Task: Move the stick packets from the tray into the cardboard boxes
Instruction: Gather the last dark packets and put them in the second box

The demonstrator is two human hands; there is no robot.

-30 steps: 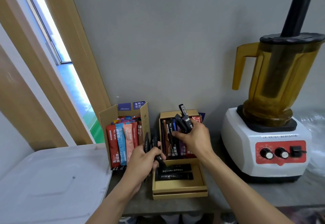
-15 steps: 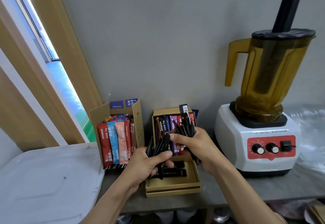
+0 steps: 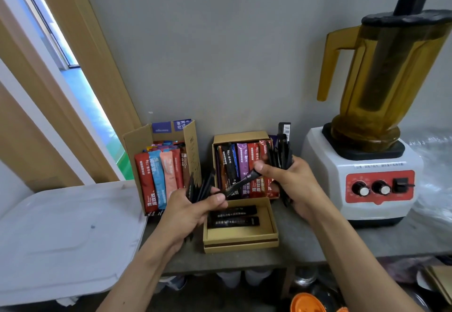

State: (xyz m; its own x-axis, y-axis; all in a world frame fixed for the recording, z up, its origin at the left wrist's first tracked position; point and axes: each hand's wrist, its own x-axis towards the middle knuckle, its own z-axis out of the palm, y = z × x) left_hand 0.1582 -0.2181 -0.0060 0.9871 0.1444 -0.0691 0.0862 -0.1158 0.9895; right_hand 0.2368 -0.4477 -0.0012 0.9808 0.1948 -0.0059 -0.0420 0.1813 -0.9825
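Observation:
My left hand [image 3: 193, 210] grips a fan of black stick packets [image 3: 199, 187] just left of the flat cardboard tray [image 3: 241, 244]. My right hand [image 3: 289, 182] holds a second bunch of black packets [image 3: 281, 151] upright and pinches one more black packet [image 3: 241, 184] that slants down toward my left thumb. Two black packets [image 3: 233, 216] lie in the tray. Behind it the right cardboard box [image 3: 238, 136] stands full of coloured packets. The left cardboard box [image 3: 190, 140] holds red, blue and pink packets [image 3: 159, 177].
A white blender [image 3: 367, 182] with an amber jug stands right of my right hand. A pale plastic lid [image 3: 61, 233] covers the left of the shelf. The grey wall lies close behind the boxes. Orange lids [image 3: 305, 303] show below the shelf edge.
The view has come closer. My hands have drawn apart, the right one moving right with its bunch. One black packet now stretches between my right fingers and my left thumb.

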